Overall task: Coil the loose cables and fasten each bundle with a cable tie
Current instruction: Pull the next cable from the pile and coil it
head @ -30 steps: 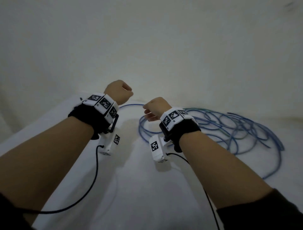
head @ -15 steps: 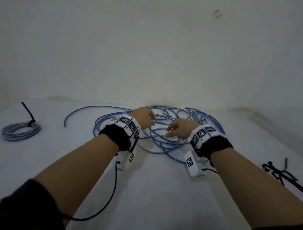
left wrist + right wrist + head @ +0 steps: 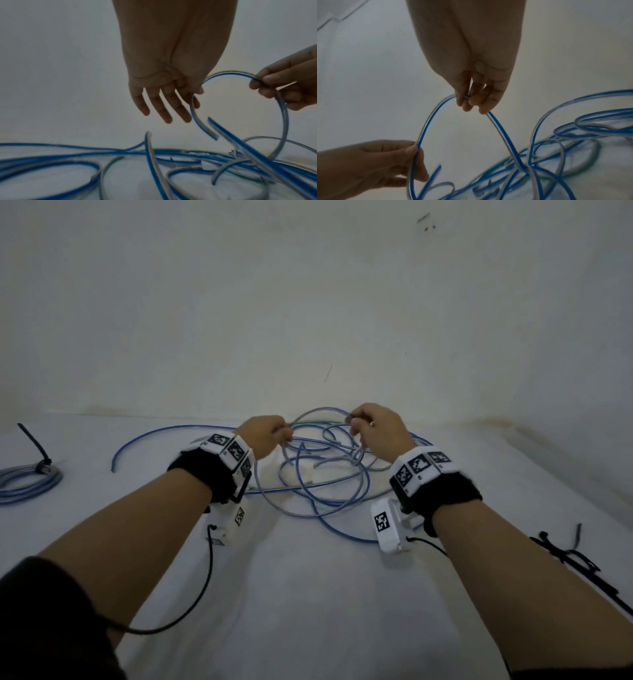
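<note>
- Where the white worktop (image 3: 308, 594) meets the wall, a loose tangle of blue-and-clear cable (image 3: 318, 484), sprawled in overlapping loops, one free end trailing off to the left.
- Lifted clear of the tangle, a single arched loop of that cable (image 3: 240, 73), strung between the two hands.
- Right hand (image 3: 378, 431) at the loop's right side, thumb and fingers (image 3: 467, 100) pressed together, pinching the cable.
- Left hand (image 3: 263, 434) at the loop's left side, cable nipped between thumb and forefinger; the other fingers (image 3: 161, 106) straight and slightly spread.
- Far left on the worktop, well apart from the tangle, a coiled bundle (image 3: 27, 484) already cinched with a black cable tie (image 3: 36, 448), tail sticking up.
- Near the right edge, several loose black cable ties (image 3: 575, 559) lying in a heap.
</note>
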Demonstrator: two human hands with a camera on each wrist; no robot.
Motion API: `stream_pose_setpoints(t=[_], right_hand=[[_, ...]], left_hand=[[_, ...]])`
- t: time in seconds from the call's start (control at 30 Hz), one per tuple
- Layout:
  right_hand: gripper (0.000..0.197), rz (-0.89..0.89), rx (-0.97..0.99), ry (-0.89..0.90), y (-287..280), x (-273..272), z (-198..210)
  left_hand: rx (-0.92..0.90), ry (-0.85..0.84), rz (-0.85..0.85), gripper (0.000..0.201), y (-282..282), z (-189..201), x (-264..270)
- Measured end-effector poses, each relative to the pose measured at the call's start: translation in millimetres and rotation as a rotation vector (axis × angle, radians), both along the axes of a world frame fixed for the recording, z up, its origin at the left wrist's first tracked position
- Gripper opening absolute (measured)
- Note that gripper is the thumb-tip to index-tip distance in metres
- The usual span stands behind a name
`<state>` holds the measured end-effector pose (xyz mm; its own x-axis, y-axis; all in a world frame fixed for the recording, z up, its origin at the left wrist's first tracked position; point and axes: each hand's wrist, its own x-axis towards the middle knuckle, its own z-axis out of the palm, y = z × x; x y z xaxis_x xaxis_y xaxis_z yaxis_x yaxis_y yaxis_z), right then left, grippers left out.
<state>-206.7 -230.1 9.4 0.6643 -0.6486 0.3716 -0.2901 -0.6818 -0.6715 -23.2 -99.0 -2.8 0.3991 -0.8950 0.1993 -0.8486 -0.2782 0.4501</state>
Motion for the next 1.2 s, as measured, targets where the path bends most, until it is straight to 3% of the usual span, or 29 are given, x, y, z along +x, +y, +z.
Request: stream_pose_setpoints(t=[0.1, 0.27, 0.47, 0.7, 0.8, 0.9, 1.0, 1.07, 1.2], right_hand=[[0.015, -0.006, -0.019, -0.167, -5.7, -8.8, 18.1], [0.015, -0.03, 0.017, -0.354, -4.8, -15.2, 42.4], [0.016, -0.006, 0.052, -0.432, 0.5, -17.3, 49.3], [0.016, 0.013, 0.165, 0.105, 22.9, -10.5, 17.3], [0.005, 0.08, 0.261, 0.187, 33.0, -7.5, 3.8], [0.003, 0.029, 0.208, 0.205, 33.5, -4.3, -4.1], [0.014, -0.107, 0.049, 0.439, 29.1, 1.6, -15.0], [0.025, -0.167, 0.065, 0.557, 28.7, 8.3, -26.1], [0.031, -0.232, 0.079, 0.61, 23.4, 23.3, -45.5]], left_hand=[[-0.123, 0.114, -0.051, 0.025, -3.0, 20.8, -1.2], [-0.258, 0.62, -0.152, 0.032, -1.9, 50.0, -23.3], [-0.473, 0.89, -0.257, 0.031, 10.4, 67.5, -47.1], [-0.637, 0.863, -0.211, 0.033, 32.2, 84.1, -48.7], [-0.667, 0.844, -0.17, 0.033, 40.6, 79.3, -44.0], [-0.661, 0.843, -0.122, 0.034, 50.1, 72.4, -35.2], [-0.656, 0.857, -0.088, 0.034, 59.0, 67.0, -26.8], [-0.651, 0.857, -0.078, 0.033, 63.2, 63.1, -22.1], [-0.593, 0.802, -0.065, 0.036, 64.9, 52.8, -12.2]])
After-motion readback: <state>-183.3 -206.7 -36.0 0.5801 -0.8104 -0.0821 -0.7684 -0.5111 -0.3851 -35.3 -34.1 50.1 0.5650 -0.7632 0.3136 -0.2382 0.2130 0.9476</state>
